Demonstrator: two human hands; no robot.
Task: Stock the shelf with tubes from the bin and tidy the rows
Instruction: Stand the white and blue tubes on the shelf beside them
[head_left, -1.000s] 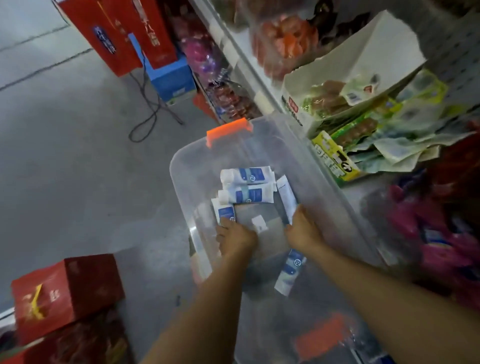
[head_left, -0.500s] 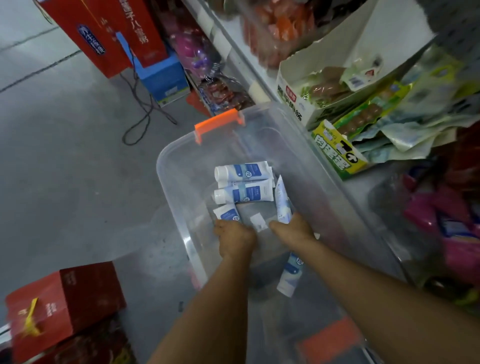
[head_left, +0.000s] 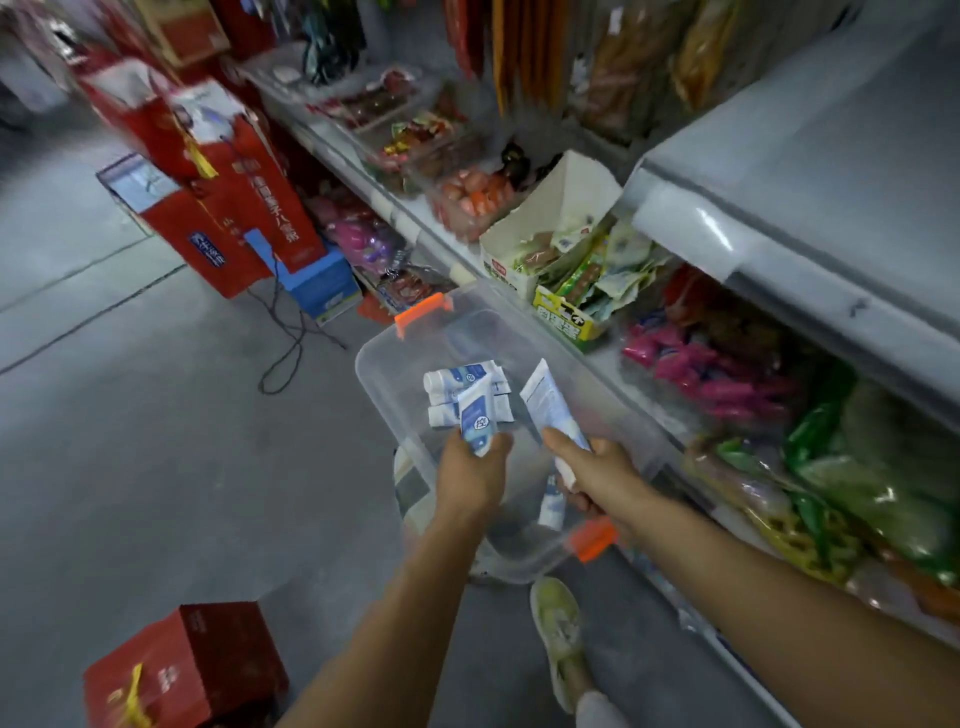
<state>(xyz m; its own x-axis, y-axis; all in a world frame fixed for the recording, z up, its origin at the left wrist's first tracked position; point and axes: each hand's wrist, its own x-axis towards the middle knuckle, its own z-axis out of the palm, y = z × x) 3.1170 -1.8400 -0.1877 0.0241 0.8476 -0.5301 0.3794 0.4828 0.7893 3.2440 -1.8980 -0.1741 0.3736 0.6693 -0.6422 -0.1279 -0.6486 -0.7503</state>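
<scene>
Down at the bottom of the frame, two bare forearms reach up toward the centre, a pale shoe (head_left: 558, 631) planted on the grey floor between them and a red gift box (head_left: 182, 670) sitting lower left. Just above, at frame centre, the left hand (head_left: 470, 480) is closed around a white-and-blue tube (head_left: 478, 415), its crimped end poking up and away. Beside it, the right hand (head_left: 602, 475) is clenched on a second tube (head_left: 550, 402), printed back showing, tilted up to the left. Both tubes are lifted clear above the clear plastic bin (head_left: 379, 384) with its orange latches, which stands on the floor against the shelving. Inside it, a small stack of tubes (head_left: 452, 376) lies toward the far end, and one more tube (head_left: 551, 506) rests near the close end, under the right wrist.

So this looks like the pick-up step: a tube in each hand, none placed yet. The next move, by my reading, calls for swinging both to the right of the frame, where the grey shelf (head_left: 810, 171) runs from lower right up to the top centre. Where the tube row sits I cannot tell; the near tiers show pink packets (head_left: 691, 358) and green snack bags (head_left: 582, 280), blurred. Further up, a tall red carton (head_left: 249, 218) leans at upper left.
</scene>
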